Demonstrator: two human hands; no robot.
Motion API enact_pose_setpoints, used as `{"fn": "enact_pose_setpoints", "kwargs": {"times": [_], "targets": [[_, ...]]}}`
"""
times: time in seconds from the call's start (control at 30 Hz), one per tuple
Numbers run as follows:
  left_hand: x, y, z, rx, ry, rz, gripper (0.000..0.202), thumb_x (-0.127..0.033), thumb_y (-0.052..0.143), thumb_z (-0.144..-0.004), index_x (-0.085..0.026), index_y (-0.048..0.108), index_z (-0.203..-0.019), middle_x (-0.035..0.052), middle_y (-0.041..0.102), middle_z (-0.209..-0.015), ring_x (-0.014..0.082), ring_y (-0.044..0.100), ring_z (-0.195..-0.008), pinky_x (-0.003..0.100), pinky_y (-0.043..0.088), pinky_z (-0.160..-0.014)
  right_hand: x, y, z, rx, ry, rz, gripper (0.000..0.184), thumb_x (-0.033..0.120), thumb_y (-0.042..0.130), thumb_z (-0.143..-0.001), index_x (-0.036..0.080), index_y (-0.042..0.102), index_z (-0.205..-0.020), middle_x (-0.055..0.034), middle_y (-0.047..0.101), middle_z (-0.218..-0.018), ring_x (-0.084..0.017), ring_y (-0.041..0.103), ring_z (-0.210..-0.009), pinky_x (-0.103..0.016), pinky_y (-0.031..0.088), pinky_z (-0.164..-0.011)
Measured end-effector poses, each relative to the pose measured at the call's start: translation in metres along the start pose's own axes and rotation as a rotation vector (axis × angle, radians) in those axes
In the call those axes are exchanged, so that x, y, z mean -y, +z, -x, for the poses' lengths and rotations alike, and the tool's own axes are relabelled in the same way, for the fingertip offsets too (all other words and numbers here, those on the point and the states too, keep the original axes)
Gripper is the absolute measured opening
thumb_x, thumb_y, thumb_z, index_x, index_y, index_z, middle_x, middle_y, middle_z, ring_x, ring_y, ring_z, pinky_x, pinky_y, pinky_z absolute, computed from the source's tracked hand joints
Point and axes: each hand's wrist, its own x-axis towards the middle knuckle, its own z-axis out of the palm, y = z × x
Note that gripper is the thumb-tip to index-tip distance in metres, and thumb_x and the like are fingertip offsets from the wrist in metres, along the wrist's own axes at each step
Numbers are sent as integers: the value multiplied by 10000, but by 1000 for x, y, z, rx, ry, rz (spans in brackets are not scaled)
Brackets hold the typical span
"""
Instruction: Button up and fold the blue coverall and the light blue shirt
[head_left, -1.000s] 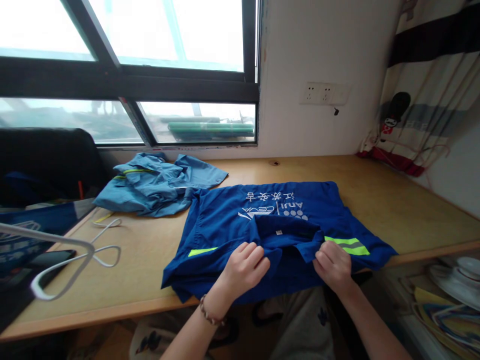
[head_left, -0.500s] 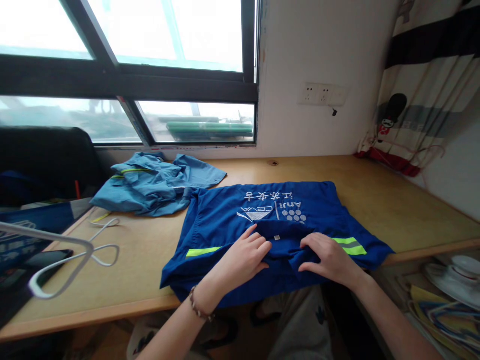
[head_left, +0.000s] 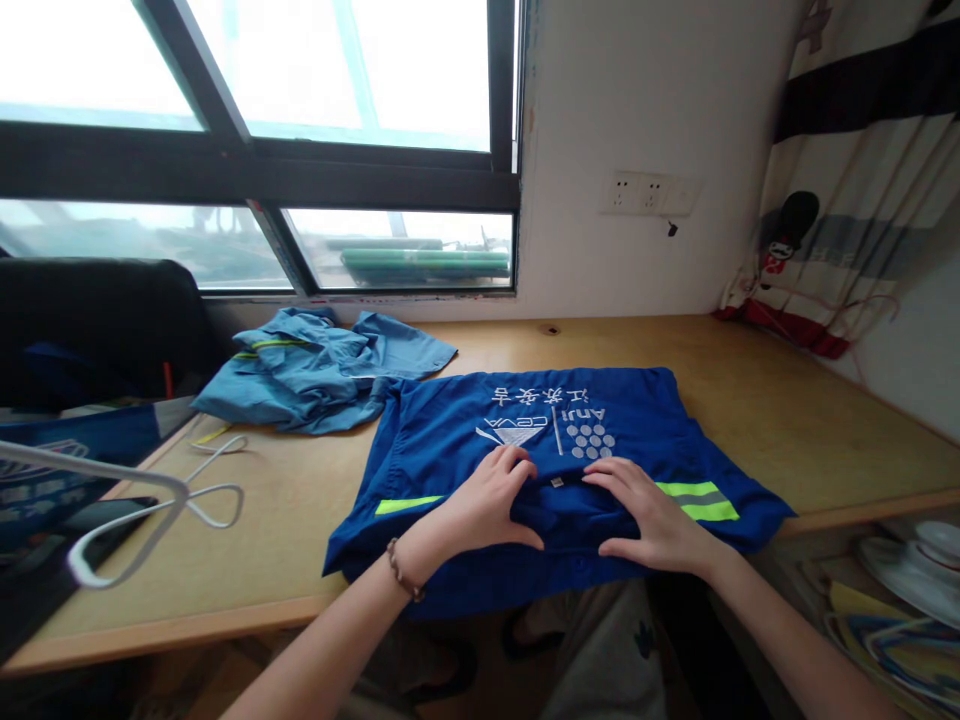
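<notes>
Lying flat: shirt [head_left: 450,440], collar [head_left: 564,502] at near desk [head_left: 292,520] edge, hem toward far edge | left hand [head_left: 491,500], right hand [head_left: 651,520]: open flat, gripping nothing, pressing collar

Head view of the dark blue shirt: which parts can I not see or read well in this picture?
- Head view: the middle of the dark blue shirt, near the collar, is hidden under the left hand and the right hand, both lying flat on it.
- Its small label is too small to read.
- The white hanger is cut off by the left edge.
- The dishes are cut off by the right edge.
</notes>
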Motion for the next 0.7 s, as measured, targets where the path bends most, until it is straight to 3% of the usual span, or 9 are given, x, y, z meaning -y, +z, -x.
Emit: {"fn": "enact_pose_setpoints", "kwargs": {"times": [0.1, 0.2, 0.3, 0.47, 0.57, 0.7], "targets": [[-12, 18, 11, -126, -86, -88, 688, -530, 573, -680, -199, 408, -1262, 134, 311, -1369, 312, 232, -1263, 471, 148, -1025, -3, 6, 2, -33, 9, 96, 756, 541, 553, -707, 229, 285, -1341, -93, 296, -1381, -291, 221, -1268, -495, 168, -1031], [-11, 39, 19, -96, -179, -230, 649, -513, 447, -778, -201, 310, -1331, 126, 249, -1409, 314, 151, -1299, 514, 101, -1028, -11, 24, 2, 35, 82, 132, 712, 557, 477, -758, 266, 232, -1360, -72, 304, -1386, -279, 226, -1274, -529, 178, -1018], [-8, 47, 24, -94, -199, -323, 657, -520, 442, -778, -223, 288, -1344, 114, 248, -1412, 323, 152, -1298, 526, 124, -1024, -19, 34, 1, 94, 113, 113, 716, 576, 464, -758, 288, 213, -1363, -59, 298, -1391, -274, 236, -1275, -536, 209, -1004], [0, 24, 55, -185, -337, -538, 768, -575, 522, -694, -251, 282, -1347, 101, 279, -1401, 372, 165, -1282, 575, 105, -1004, -36, 19, 18, 122, 106, 105, 723, 556, 492, -751, 311, 195, -1363, -36, 313, -1384, -257, 253, -1273, -512, 206, -1019], [17, 3, 97, -190, -458, -662, 666, -569, 480, -726, -283, 352, -1314, 80, 356, -1364, 370, 202, -1271, 574, 119, -1000, -61, 9, 50, 97, 165, 181, 643, 534, 476, -769, 350, 246, -1341, -7, 342, -1367, -261, 278, -1263, -520, 205, -1017], [39, -13, 153, -176, -542, -740, 589, -513, 405, -798, -301, 290, -1336, 52, 302, -1395, 314, 214, -1283, 532, 229, -981, -108, 9, 103, -13, 297, 318, 598, 522, 416, -799, 318, 274, -1342, -13, 319, -1378, -269, 277, -1262, -510, 214, -1022]]}}
